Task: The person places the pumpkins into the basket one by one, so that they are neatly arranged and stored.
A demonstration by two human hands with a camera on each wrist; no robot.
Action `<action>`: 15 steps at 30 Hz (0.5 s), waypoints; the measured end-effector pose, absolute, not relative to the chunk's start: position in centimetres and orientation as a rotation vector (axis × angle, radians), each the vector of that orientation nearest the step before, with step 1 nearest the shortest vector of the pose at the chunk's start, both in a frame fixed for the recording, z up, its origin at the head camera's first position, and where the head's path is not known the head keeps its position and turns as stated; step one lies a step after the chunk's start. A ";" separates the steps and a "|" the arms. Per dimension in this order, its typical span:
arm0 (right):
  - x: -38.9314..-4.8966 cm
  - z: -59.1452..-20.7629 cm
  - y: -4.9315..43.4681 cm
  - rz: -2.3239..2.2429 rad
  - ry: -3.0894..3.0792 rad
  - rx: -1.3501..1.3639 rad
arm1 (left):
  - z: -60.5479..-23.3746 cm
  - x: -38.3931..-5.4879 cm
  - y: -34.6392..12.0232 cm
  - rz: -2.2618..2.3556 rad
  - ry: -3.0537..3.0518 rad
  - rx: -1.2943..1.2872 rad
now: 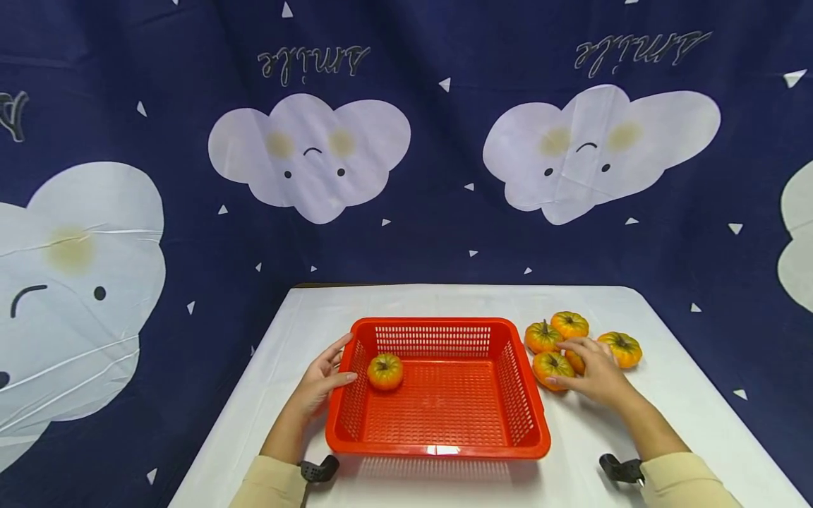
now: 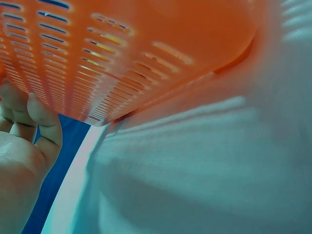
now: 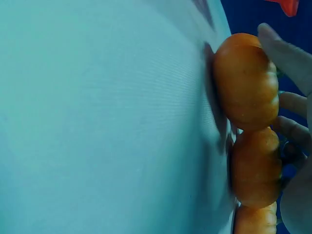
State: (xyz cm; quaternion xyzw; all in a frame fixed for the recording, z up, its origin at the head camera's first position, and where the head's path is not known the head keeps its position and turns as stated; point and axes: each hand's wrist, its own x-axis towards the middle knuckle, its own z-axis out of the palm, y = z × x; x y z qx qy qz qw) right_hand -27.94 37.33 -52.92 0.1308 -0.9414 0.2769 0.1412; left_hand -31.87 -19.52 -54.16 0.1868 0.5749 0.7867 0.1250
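A red plastic basket with slotted walls stands on the table, one small orange and green pumpkin inside at its left. My left hand holds the basket's left rim, thumb over the edge and fingers along the outer wall. In the left wrist view, fingers touch the slotted side. To the right of the basket, my right hand has its thumb and fingers around the near pumpkin, which sits on the table. The right wrist view shows the thumb on one end of that pumpkin; some fingers are hidden behind it.
Other small pumpkins cluster beside the right hand: one behind left, one at the back, one to the right, another partly under the hand. The white table ends before a dark blue cloud-printed curtain.
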 end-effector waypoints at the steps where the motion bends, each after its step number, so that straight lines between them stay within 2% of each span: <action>1: -28.0 -53.0 37.4 0.779 -2.727 0.372 | -54.2 -31.9 -19.5 2.291 1.672 0.544; 15: -27.9 -53.2 36.9 0.667 -2.706 0.437 | -54.1 -31.9 -19.6 2.286 1.670 0.536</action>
